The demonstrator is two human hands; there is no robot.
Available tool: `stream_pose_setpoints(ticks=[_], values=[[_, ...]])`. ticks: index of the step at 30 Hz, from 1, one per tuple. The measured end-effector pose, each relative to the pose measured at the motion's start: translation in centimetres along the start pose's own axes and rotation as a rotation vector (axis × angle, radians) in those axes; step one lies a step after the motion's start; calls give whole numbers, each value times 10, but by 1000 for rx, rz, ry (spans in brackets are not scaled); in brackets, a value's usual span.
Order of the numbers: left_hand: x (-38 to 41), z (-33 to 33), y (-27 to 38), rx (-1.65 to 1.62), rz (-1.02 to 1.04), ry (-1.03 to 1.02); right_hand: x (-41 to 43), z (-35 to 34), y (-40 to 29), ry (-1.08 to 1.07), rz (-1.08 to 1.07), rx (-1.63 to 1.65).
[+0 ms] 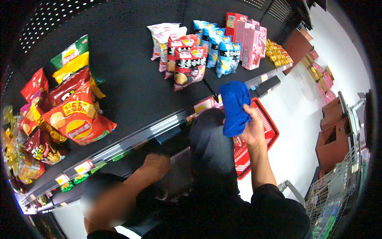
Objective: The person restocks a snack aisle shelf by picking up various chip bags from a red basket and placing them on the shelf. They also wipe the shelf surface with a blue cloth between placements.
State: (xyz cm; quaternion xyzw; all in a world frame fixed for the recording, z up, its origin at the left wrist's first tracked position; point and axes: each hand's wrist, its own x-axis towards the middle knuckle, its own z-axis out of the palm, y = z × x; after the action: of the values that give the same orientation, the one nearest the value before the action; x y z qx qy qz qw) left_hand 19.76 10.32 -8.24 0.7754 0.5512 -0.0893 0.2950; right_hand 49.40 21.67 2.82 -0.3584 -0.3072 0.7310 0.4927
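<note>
A folded blue cloth (236, 109) is held up in my right hand (255, 127), thumb over its near side. Beneath that hand, a red plastic basket (272, 135) shows on the floor, partly covered by my arm and leg. My left hand (155, 165) hangs low, by the front of the shelf and beside my dark-clothed leg (213, 143). Its fingers are curled and turned away, so I cannot see whether it grips anything. A round blur hides part of the left forearm.
On the black shelf (131, 86) stand Lay's chip bags (79, 119), red snack bags (190, 67), blue snack bags (228, 58) and pink boxes (252, 44). A clear price rail (143, 131) edges it. Brown cabinets (332, 143) and a wire cart (331, 191) are at right.
</note>
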Motion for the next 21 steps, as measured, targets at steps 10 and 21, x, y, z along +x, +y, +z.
stream_pose_setpoints(ticks=[10,21], values=[[9,13,-8,-76,-137,-181,-67,-227,11,604,-365,-959],[16,1,2,116,-57,-220,-150,-260,92,591,-371,-1935]])
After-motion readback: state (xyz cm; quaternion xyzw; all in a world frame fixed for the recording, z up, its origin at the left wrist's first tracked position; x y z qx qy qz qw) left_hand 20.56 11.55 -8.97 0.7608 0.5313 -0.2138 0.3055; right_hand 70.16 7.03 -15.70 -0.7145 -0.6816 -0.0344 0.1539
